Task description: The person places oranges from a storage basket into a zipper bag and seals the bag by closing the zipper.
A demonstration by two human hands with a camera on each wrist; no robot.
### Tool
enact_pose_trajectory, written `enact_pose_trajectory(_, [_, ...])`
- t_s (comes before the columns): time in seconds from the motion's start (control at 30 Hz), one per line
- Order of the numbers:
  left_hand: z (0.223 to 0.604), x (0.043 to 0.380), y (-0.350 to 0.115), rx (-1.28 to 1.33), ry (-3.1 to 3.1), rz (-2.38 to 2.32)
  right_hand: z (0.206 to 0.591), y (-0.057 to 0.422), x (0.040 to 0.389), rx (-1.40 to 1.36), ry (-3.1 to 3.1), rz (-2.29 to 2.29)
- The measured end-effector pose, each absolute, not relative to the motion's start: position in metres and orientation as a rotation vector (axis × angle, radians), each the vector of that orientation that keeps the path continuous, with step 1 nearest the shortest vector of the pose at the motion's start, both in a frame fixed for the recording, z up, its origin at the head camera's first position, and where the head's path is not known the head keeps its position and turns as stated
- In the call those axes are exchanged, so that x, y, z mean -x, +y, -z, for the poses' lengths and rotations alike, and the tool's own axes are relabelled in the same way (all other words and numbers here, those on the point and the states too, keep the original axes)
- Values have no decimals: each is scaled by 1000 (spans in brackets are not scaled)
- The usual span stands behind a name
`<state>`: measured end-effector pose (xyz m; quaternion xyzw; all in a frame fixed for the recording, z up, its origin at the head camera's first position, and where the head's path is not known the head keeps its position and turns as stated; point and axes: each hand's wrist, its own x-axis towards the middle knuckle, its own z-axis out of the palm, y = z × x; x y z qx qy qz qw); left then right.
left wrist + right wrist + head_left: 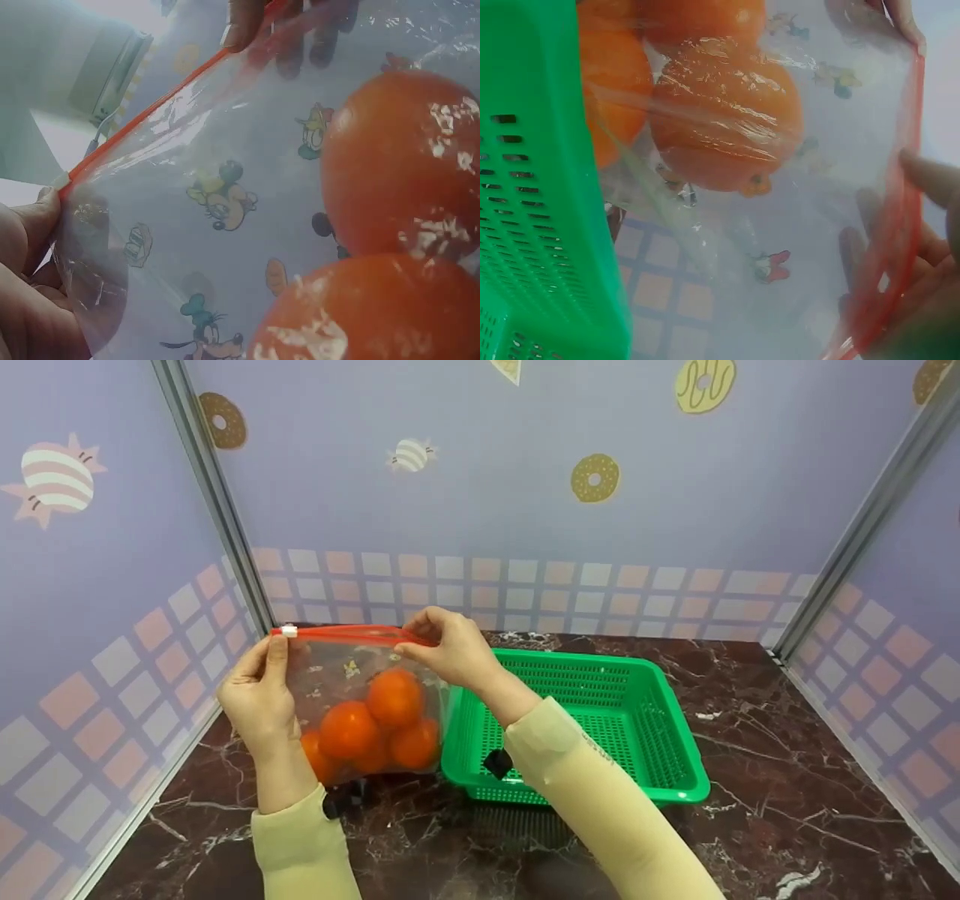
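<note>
A clear zip bag [337, 658] with cartoon prints and a red zip edge holds several oranges [349, 730]. My left hand [262, 701] pinches its upper left corner, thumb beside the white slider [289, 631]. On the zip's right part, my right hand [454, 652] grips the red edge between thumb and fingers. The right wrist view shows fingers [855, 247] behind the film and the thumb in front. The bag hangs upright between both hands, its two red strips slightly parted. Whether its bottom touches the table cannot be seen clearly.
Right of the bag, a green plastic basket [600, 661] with slotted walls stands on the dark marbled table [780, 780]. My right forearm passes over its left part. Patterned lilac panels [510, 495] with metal corner posts enclose the back and sides.
</note>
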<state>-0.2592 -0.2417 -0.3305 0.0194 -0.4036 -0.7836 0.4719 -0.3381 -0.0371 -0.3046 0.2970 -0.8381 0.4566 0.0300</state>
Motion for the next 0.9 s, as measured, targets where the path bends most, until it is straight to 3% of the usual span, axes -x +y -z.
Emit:
enact_pose_trajectory(0.5, [327, 259, -226, 208, -982, 1901, 278, -79, 304, -1154, -2164, -1270])
enact_pose_trajectory(0.9, [326, 260, -217, 325, -990, 1878, 277, -91, 297, -1171, -2200, -1465])
